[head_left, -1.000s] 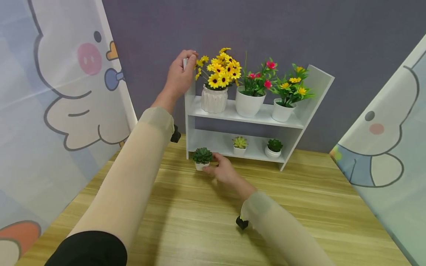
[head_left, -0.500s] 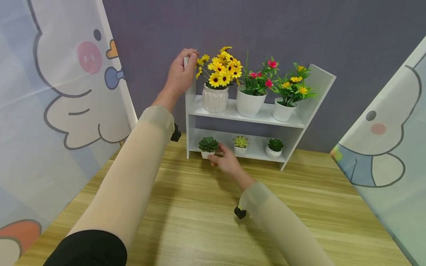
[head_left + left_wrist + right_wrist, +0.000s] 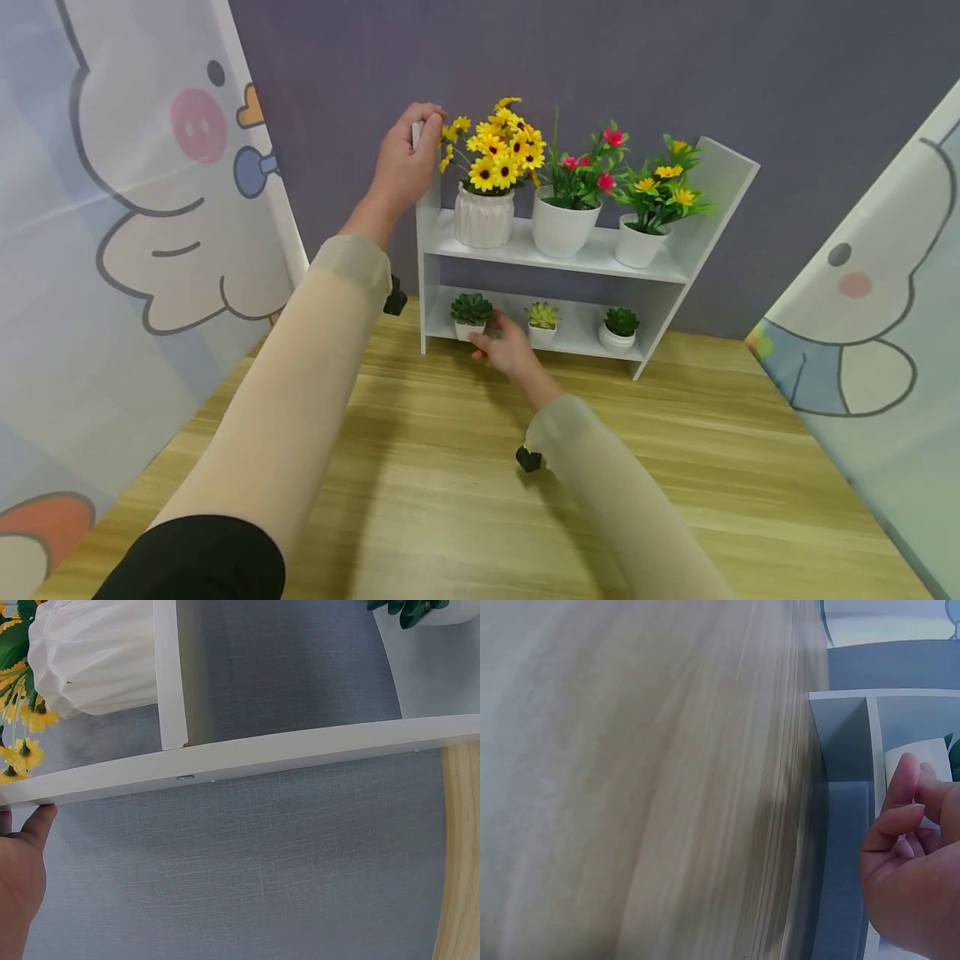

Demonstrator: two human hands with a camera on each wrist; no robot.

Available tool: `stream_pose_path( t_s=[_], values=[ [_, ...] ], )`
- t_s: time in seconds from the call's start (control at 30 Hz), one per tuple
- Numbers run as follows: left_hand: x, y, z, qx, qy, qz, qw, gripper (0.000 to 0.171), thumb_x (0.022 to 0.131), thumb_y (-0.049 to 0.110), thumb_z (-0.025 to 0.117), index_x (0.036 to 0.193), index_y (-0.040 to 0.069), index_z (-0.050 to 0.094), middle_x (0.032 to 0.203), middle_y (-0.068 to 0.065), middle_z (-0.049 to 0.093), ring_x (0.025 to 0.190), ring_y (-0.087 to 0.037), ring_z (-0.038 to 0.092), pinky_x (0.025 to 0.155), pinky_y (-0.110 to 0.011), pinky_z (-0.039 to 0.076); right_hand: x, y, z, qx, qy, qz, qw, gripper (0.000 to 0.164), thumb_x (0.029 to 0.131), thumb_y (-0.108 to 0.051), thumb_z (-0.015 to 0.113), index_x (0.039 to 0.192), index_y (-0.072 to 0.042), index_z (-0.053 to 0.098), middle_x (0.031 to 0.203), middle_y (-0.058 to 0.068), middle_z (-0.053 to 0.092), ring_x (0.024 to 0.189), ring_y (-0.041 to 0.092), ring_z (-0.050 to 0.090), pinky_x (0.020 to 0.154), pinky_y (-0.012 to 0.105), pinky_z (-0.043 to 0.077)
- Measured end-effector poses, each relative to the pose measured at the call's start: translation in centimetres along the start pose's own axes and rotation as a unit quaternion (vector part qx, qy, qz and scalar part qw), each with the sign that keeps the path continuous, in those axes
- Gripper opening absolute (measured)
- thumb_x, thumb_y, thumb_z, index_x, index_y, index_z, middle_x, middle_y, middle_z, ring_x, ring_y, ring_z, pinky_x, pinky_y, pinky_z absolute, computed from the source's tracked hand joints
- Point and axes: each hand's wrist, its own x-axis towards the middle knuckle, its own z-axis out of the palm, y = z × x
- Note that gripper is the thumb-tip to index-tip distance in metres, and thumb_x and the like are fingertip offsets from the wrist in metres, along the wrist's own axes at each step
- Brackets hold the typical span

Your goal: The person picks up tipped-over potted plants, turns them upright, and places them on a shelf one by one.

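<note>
My left hand [image 3: 405,162] grips the top of the left side panel of a white two-tier shelf [image 3: 525,257]; in the left wrist view its thumb lies against that panel. At the left of the lower tier stands a dark green succulent [image 3: 471,308] in a small white pot [image 3: 920,755]. My right hand [image 3: 512,346] pinches this pot from the right, thumb at its front. In the right wrist view the hand [image 3: 922,877] covers part of the pot. Right of it on the same tier are a light green succulent [image 3: 542,316] and another dark green one [image 3: 621,321].
On the upper tier stand yellow sunflowers [image 3: 495,158] in a ribbed white pot, a pink-flowered plant [image 3: 566,229] and a yellow-flowered plant [image 3: 641,246]. The shelf is on a wooden table [image 3: 450,500] against a grey wall [image 3: 600,58], with cartoon-printed sheets either side.
My right hand has lifted the potted dark green succulent from the table before the shelf, back and slightly right onto the lower tier. The left hand keeps its grip on the side panel.
</note>
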Motion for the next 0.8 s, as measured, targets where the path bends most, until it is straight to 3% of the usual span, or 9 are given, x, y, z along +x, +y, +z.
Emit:
stream_pose_path(
  t_s=[0.5, 0.8],
  values=[
    [-0.17, -0.11, -0.13, -0.006, 0.000, 0.005, 1.0000, 0.045, 0.119, 0.044, 0.042, 0.148, 0.015, 0.060, 0.161, 0.001, 0.055, 0.128, -0.015, 0.055, 0.108, -0.033, 0.048, 0.63, -0.53, 0.65, 0.004, -0.001, -0.001, 1.000, 0.078, 0.110, -0.023, 0.069, 0.175, -0.015, 0.026, 0.168, 0.013, 0.045, 0.071, 0.007, 0.067, 0.076, 0.038, 0.052],
    [-0.09, -0.27, -0.29, -0.001, 0.000, 0.003, 1.0000, 0.046, 0.118, 0.045, 0.042, 0.149, 0.015, 0.059, 0.159, 0.000, 0.056, 0.132, -0.016, 0.056, 0.110, -0.032, 0.048, 0.25, -0.14, 0.99, -0.011, 0.003, -0.007, 1.000, 0.087, 0.108, -0.014, 0.071, 0.177, -0.017, 0.019, 0.172, 0.012, 0.044, 0.068, 0.009, 0.068, 0.064, 0.031, 0.053]
  ],
)
